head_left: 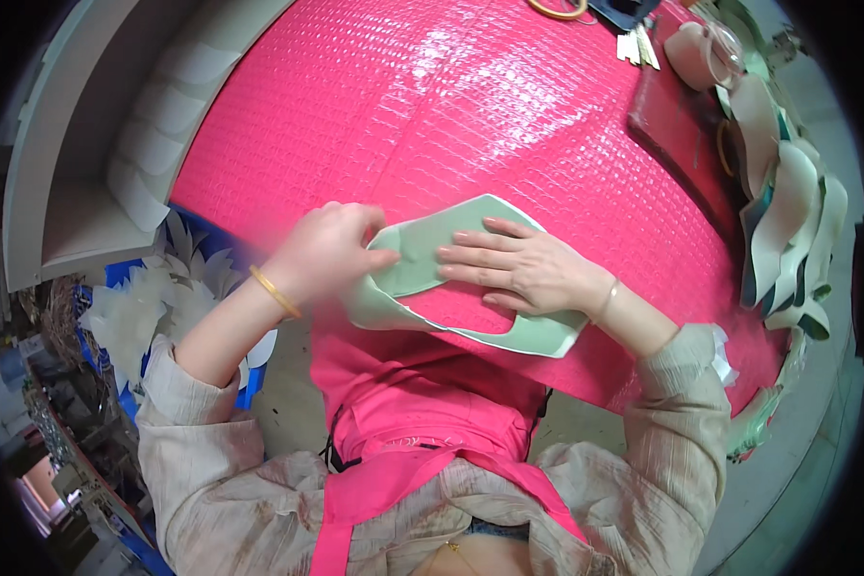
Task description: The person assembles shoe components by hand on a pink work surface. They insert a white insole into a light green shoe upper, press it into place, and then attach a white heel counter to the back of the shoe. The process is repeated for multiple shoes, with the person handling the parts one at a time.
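Observation:
A pale green shoe-upper piece [432,235], with whitish edges and an open middle, lies at the near edge of the pink-covered table [509,125]. My right hand [528,269] rests palm down on its right part, the fingers stretched out flat across it. At the piece's left end is my left hand [322,250], blurred by motion. Its thumb lies over the green surface and its other fingers are curled, closed on that end. The undersides of the left fingers are hidden.
A grey shelf unit [77,144] stands at the left, above a blue bin [250,389] of pale cut pieces [144,307]. Along the right edge hang more curved green pieces [792,206]. A dark red board [686,134] and a pink cup [696,53] sit at the far right.

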Tool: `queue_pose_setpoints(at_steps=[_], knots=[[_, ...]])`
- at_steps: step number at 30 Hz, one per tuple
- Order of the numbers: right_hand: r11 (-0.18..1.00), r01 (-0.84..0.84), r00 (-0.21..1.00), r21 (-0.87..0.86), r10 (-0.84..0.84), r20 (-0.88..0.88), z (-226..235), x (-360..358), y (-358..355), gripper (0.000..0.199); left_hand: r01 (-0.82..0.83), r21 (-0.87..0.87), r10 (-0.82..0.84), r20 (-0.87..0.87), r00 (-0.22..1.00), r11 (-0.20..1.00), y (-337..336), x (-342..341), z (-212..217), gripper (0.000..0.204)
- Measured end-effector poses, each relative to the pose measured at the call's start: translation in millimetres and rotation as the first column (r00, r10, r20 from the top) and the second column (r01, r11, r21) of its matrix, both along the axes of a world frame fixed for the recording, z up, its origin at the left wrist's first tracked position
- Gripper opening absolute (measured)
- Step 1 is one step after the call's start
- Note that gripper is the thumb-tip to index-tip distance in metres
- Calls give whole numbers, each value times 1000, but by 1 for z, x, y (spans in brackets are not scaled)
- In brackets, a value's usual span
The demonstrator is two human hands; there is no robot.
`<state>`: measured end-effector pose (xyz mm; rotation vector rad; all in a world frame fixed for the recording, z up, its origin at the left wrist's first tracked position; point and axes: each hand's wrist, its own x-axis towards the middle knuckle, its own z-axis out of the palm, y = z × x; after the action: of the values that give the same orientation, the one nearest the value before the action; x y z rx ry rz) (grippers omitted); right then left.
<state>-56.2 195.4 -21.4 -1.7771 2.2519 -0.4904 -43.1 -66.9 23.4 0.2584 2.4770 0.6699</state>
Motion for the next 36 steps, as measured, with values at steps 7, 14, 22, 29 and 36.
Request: queue_pose_setpoints(at_steps=[7, 14, 22, 29, 36], knots=[[998, 58, 997, 31, -60, 51, 7, 0, -9, 46, 144, -59, -138, 95, 986, 988, -18, -15, -16, 30], [990, -141, 988, -4, 141, 60, -4, -11, -38, 46, 175, -27, -165, 213, 963, 984, -24, -20, -10, 33], [946, 272, 962, 173, -267, -54, 1, 0, -15, 48, 200, -6, -197, 166, 966, 980, -26, -15, -9, 29], [844, 515, 808, 147, -536, 245, 20, -3, 27, 51, 251, 190, -182, -319, 930, 949, 23, -17, -14, 28], [797, 599, 749, -76, -525, 403, 135, 67, 2, 62, -45, 667, 103, -47, 994, 743, 61, -15, 7, 34]])
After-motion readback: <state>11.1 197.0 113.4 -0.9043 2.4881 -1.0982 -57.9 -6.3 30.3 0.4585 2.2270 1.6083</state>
